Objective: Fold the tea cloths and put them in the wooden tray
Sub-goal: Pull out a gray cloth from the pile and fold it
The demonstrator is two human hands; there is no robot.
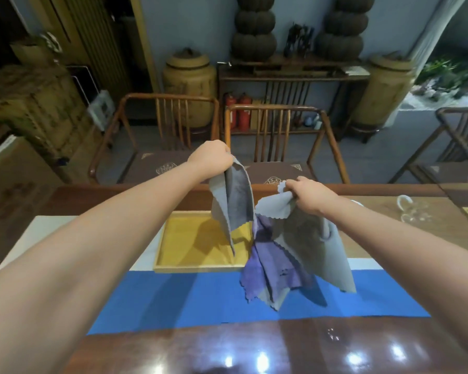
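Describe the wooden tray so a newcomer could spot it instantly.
Start at the long dark wooden table and find the blue runner laid across it. Just beyond the runner's far edge sits the wooden tray: shallow and rectangular. Its bright yellow-tan wood sets it apart, with grey cloth dangling above it.

Tray (173, 267) left half open; hanging cloths (287, 255) block its right side.
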